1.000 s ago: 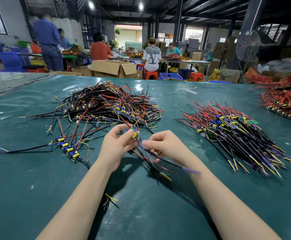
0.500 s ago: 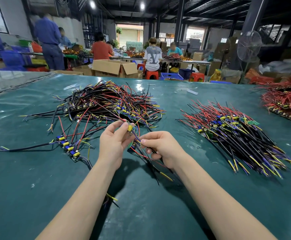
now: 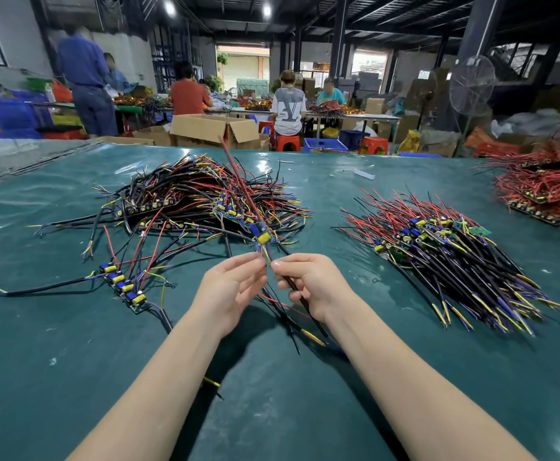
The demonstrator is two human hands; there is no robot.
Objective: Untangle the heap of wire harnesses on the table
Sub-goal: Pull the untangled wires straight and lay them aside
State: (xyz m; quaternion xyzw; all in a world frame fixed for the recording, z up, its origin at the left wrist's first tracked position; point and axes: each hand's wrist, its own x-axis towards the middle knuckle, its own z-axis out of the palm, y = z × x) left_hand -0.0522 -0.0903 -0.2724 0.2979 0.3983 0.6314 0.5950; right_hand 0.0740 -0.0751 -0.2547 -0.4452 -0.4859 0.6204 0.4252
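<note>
The tangled heap (image 3: pixel 192 197) of black, red, yellow and blue wires lies on the green table (image 3: pixel 72 377), and everything else is placed from it. Just in front of its near right edge both hands hold up one harness (image 3: pixel 261 232), whose blue-and-yellow module sits above the fingertips while a red lead rises from it across the heap.

The left hand (image 3: pixel 230 291) pinches the thin wires under the module between thumb and forefinger, with its other fingers loosely curved. The right hand (image 3: pixel 312 282) meets it fingertip to fingertip, pinching the same wires. Its lower fingers curl round the harness's black cable, which runs down past the wrist (the yellow-tipped end lies on the table).

Near the heap's left front lies a strip of modules (image 3: pixel 122 284), blue and yellow, with wires trailing back into the heap. To the heap's right, well apart, is an aligned pile (image 3: pixel 448 257) whose wires mostly point one way. Farther right is a red-wire pile (image 3: pixel 545 191).

Beyond the heap stands an open cardboard box (image 3: pixel 215 128). Behind that a seated person's grey shirt (image 3: pixel 288 109) carries a large overlapping "L" and "V" on its back. Any print on the modules is too small to read.
</note>
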